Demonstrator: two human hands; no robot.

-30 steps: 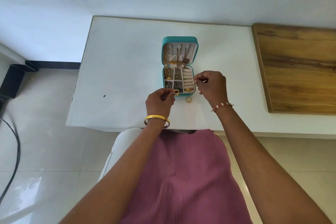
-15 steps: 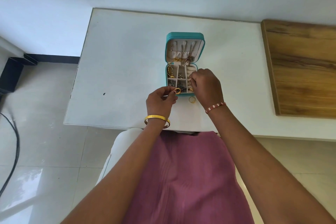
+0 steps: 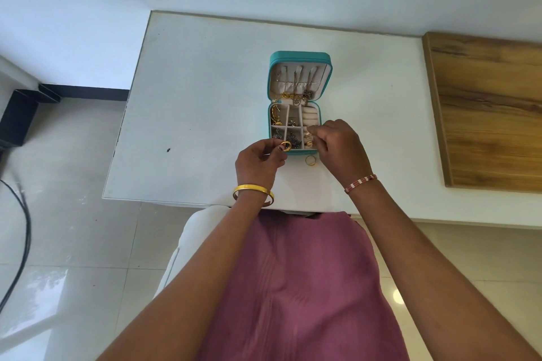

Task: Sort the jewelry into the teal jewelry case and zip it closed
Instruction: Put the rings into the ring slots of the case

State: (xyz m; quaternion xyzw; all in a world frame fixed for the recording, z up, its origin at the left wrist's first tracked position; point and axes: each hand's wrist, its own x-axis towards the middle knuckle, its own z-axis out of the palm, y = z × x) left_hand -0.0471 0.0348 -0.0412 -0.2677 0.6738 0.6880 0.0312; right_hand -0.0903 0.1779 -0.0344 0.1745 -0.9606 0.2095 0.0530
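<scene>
In the head view, the teal jewelry case (image 3: 299, 102) lies open on the white table (image 3: 205, 82), its lid standing up at the far side. The left hand (image 3: 258, 164) pinches a gold ring (image 3: 286, 146) between thumb and fingertip, just at the near left corner of the case. The right hand (image 3: 340, 149) has its fingers curled over the near right compartment; whether they grasp something I cannot tell. Another gold ring (image 3: 311, 160) lies on the table, just beside the case, between both hands.
</scene>
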